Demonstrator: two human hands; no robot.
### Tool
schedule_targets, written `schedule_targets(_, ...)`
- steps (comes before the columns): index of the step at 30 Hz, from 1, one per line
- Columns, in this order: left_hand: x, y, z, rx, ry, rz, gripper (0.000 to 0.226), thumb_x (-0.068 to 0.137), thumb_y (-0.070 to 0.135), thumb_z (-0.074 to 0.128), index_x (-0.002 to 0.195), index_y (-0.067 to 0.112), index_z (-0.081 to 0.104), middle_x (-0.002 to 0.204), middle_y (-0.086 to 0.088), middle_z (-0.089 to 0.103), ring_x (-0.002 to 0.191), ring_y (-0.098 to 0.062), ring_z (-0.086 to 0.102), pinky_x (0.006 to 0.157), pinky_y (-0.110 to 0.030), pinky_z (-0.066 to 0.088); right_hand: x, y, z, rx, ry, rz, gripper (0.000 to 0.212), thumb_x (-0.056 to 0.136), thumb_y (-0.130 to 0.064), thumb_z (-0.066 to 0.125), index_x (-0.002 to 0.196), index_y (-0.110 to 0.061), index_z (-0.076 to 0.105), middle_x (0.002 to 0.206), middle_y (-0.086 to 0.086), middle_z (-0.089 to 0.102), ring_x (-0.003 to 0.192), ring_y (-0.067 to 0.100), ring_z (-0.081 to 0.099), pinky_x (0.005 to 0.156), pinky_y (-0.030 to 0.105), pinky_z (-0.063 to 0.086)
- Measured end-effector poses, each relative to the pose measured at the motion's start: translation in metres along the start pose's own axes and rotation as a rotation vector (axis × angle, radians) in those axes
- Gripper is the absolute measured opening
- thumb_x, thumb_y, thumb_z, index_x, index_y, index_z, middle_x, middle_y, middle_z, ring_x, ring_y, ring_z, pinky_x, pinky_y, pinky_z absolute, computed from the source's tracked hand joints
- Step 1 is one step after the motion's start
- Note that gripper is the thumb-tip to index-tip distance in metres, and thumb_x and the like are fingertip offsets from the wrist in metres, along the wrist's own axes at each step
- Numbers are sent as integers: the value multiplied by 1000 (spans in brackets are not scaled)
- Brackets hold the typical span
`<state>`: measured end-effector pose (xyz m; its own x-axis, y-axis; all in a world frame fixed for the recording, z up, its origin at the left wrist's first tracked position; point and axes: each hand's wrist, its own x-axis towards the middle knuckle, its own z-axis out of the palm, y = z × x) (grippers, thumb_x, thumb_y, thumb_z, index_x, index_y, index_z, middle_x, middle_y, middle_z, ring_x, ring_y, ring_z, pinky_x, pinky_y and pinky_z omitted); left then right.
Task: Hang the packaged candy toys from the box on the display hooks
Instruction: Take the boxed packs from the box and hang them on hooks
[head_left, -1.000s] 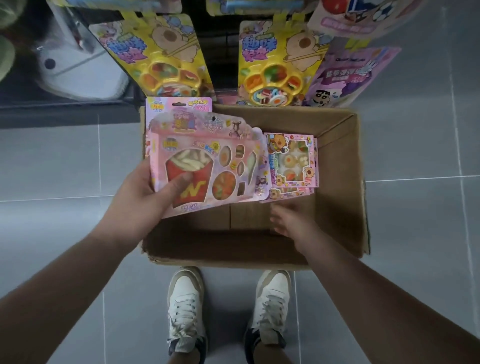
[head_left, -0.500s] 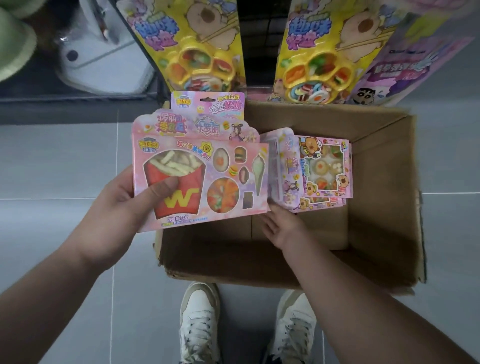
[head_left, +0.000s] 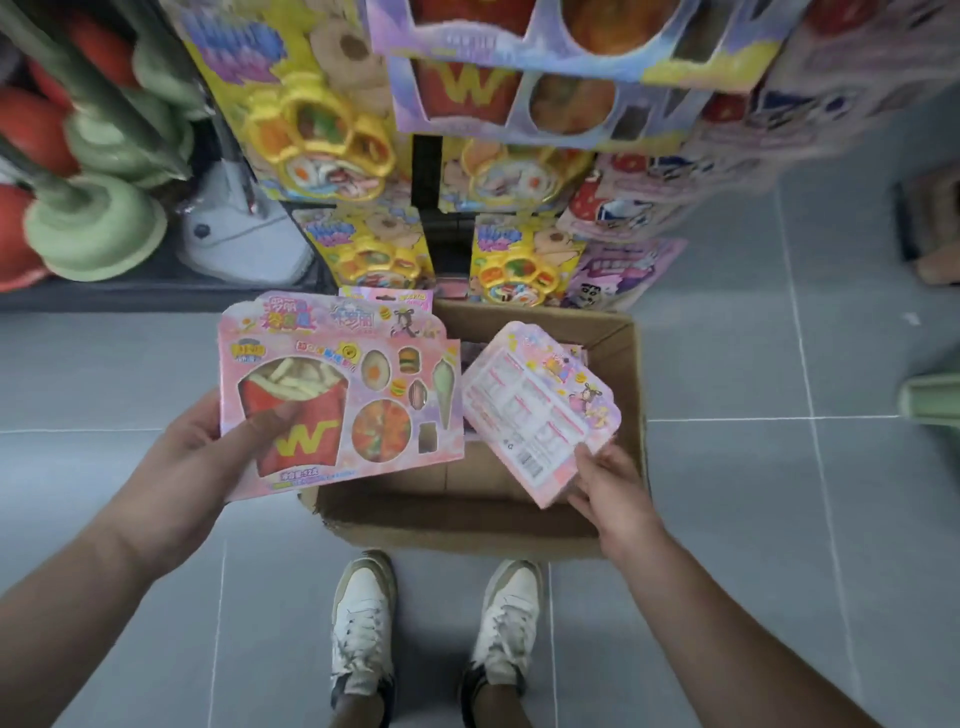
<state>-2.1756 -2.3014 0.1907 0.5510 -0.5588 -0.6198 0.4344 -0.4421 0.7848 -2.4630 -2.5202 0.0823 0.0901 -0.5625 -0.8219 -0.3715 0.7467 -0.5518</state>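
My left hand (head_left: 208, 457) grips a pink candy toy pack (head_left: 363, 395) printed with red fries and small foods; a second pink pack peeks out behind its top edge. It is held above the left rim of the cardboard box (head_left: 457, 514). My right hand (head_left: 610, 491) pinches the lower corner of another pink pack (head_left: 540, 410), tilted, with its printed back and barcode facing me, over the box's right half. Above hang matching fries packs (head_left: 519, 98) on the display; their hooks are hidden.
Yellow candy packs (head_left: 322, 140) and purple packs (head_left: 623, 275) hang on the rack behind the box. Green and red toys (head_left: 88, 228) sit at the left, a white object (head_left: 244, 239) beside them. My two white shoes (head_left: 363, 618) stand on grey floor tiles just before the box.
Both hands have risen out of the box. The right hand's pack has turned over, so its back now faces me. The view has tilted up, showing more of the rack.
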Motion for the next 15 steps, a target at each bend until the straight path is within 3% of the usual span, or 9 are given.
schedule_targets(1, -14, 17, 1, -1, -11, -2, 94, 42, 67, 94, 122, 23, 72, 119, -8, 77, 105, -31, 76, 99, -45, 56, -20, -16, -14, -4, -22, -30, 26, 103, -22, 58, 129, -17, 59, 126, 2, 71, 110, 18, 71, 80, 30, 60)
schedule_targets(3, -43, 54, 5, 8, -42, 2, 97, 38, 68, 95, 119, 19, 73, 116, -9, 78, 101, -28, 77, 89, -37, 62, -66, -51, -39, -12, -55, -81, 29, 104, -22, 56, 131, -13, 56, 129, 7, 69, 115, 24, 69, 87, 33, 61)
schedule_targets(5, -72, 96, 6, 4, -70, 18, 96, 36, 68, 96, 114, 16, 75, 112, -11, 79, 95, -27, 79, 80, -31, 64, -113, -86, -61, 5, -75, -143, 32, 103, -23, 56, 132, -10, 54, 130, 11, 69, 117, 30, 67, 84, 34, 59)
schedule_targets(8, -116, 159, 4, -10, -62, 13, 95, 32, 66, 97, 109, 16, 77, 107, -10, 80, 92, -25, 79, 90, -39, 58, -186, -140, -88, 24, -74, -251, 60, 85, -46, 68, 132, -12, 53, 130, 12, 68, 109, 31, 68, 88, 42, 55)
schedule_targets(10, -143, 196, 1, -38, -52, 53, 99, 29, 64, 98, 112, 17, 75, 103, -6, 81, 86, -18, 80, 81, -33, 63, -231, -170, -106, 48, -80, -306, 68, 80, -54, 70, 130, -11, 53, 131, 11, 68, 107, 27, 71, 83, 39, 58)
schedule_targets(12, -170, 234, 1, -50, -68, 114, 96, 35, 62, 99, 116, 18, 74, 109, -6, 80, 88, -17, 79, 76, -29, 64, -268, -198, -125, 108, -85, -367, 41, 94, -43, 61, 122, -13, 54, 131, 10, 67, 100, 21, 73, 72, 31, 61)
schedule_targets(13, -185, 250, 2, -57, -76, 143, 94, 38, 61, 99, 117, 17, 74, 112, -7, 79, 90, -19, 79, 78, -30, 64, -286, -210, -134, 123, -93, -393, 38, 94, -43, 61, 119, -15, 54, 129, 10, 68, 98, 20, 73, 69, 29, 61)
schedule_targets(15, -211, 281, 4, -87, -101, 192, 95, 39, 59, 99, 119, 14, 73, 115, -10, 78, 92, -20, 79, 80, -31, 64, -324, -234, -148, 111, -87, -441, 64, 75, -64, 74, 117, -18, 57, 124, 7, 72, 103, 23, 71, 70, 32, 60)
